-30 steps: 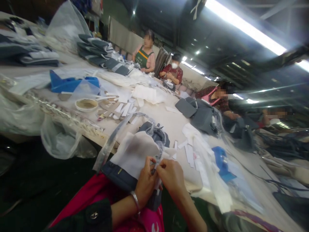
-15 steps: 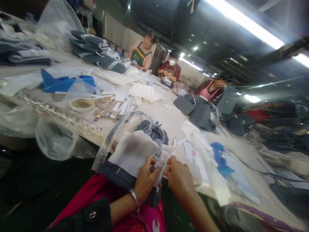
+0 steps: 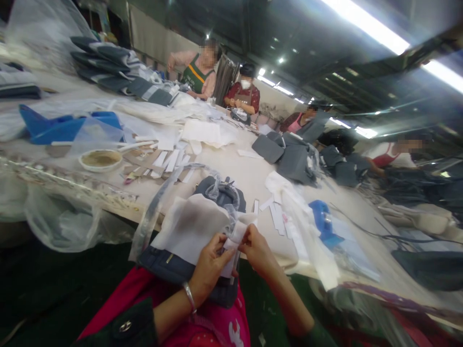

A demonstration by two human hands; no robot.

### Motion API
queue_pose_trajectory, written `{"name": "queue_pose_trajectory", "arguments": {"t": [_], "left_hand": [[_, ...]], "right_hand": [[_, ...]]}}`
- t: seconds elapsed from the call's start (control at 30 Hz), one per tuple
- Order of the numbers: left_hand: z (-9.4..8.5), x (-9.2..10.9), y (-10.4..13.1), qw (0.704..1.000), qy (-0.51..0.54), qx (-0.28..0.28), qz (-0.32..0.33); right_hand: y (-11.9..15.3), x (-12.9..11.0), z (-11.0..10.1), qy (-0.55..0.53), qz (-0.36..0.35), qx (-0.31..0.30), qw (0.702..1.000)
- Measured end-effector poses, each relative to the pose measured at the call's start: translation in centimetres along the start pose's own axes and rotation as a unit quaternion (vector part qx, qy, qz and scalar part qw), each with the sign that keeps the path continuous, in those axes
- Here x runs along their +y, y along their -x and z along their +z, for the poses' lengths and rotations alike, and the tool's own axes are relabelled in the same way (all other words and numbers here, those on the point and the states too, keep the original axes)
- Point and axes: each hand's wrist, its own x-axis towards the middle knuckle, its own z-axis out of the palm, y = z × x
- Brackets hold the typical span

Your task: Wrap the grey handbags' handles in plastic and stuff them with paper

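Observation:
A dark blue bag [image 3: 166,266] rests on my lap against the table edge, with a white sheet [image 3: 193,222] over its upper part. My left hand [image 3: 210,265], a silver bangle at its wrist, is closed on white wrapping material [image 3: 237,234] around the bag's strap. On the right, my right hand [image 3: 255,248] pinches the edge of the same white wrapping. Clear plastic covers a strap that loops up from the bag onto the table. The fingertips partly hide the spot being held.
On the table [image 3: 220,166] are a round dish [image 3: 100,159], paper strips [image 3: 168,161], a blue tape dispenser [image 3: 323,224], another blue object [image 3: 68,127] and dark fabric pieces [image 3: 294,161]. Several people work across the table, one in a green apron [image 3: 195,74].
The view has turned slightly right, so the scene sits further left and another person shows at right. Both hands keep hold of the white wrapping. The person in the green apron has raised an arm.

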Motion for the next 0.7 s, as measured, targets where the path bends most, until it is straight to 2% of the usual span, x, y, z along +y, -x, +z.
{"name": "queue_pose_trajectory", "arguments": {"t": [0.17, 0.27, 0.33, 0.4, 0.5, 0.6, 0.7], "left_hand": [[-0.2, 0.2, -0.1, 1.000, 0.018, 0.000, -0.007], [-0.3, 0.1, -0.1, 0.999, 0.033, -0.003, -0.003], [-0.3, 0.0, -0.1, 0.999, 0.039, -0.004, -0.005], [-0.3, -0.1, -0.1, 0.999, 0.045, -0.004, -0.006], [-0.4, -0.2, -0.1, 0.999, 0.051, -0.012, 0.000], [-0.5, -0.4, -0.2, 0.999, 0.044, -0.017, 0.004], [-0.5, -0.5, -0.4, 0.999, 0.033, -0.005, 0.020]], "right_hand": [[-1.0, 0.3, 1.2, -0.054, -0.010, 0.015, 0.998], [-0.8, 0.6, 1.7, -0.052, -0.001, 0.054, 0.997], [-0.4, 1.3, 1.9, -0.099, 0.002, 0.064, 0.993], [0.4, 2.0, 2.1, -0.202, 0.005, 0.044, 0.978], [1.6, 2.3, 2.4, -0.347, 0.023, 0.006, 0.938], [2.2, 1.5, 3.1, -0.415, 0.042, -0.002, 0.909], [2.1, 0.3, 4.3, -0.441, 0.052, 0.006, 0.896]]}}
